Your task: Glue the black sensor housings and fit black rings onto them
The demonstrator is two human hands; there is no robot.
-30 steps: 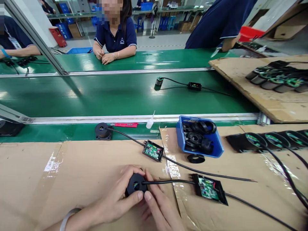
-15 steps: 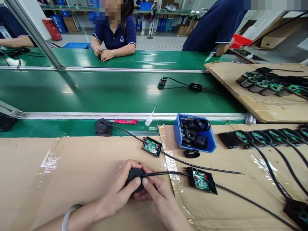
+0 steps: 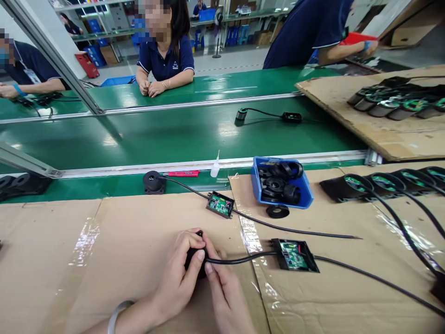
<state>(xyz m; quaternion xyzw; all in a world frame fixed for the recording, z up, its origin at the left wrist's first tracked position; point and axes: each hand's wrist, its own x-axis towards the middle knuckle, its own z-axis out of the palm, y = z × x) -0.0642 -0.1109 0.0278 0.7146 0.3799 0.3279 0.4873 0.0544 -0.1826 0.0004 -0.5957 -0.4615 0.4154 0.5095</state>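
Bare left hand (image 3: 179,272) and right hand (image 3: 225,288) have tilted their load since a second ago. One blue plastic bin (image 3: 256,182) stands at half-past one from them, two black rectangular circuit-board boxes (image 3: 280,260) at twelve and three. Both hands grip one round black housing (image 3: 190,257).

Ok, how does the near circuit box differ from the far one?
The near box is cabled to the held part; the far box to the housing beside the red knife. The near box lies on the right cardboard, the far box on the left cardboard. The near box looks larger in view, the far box smaller. Both are open, black, with green boards.
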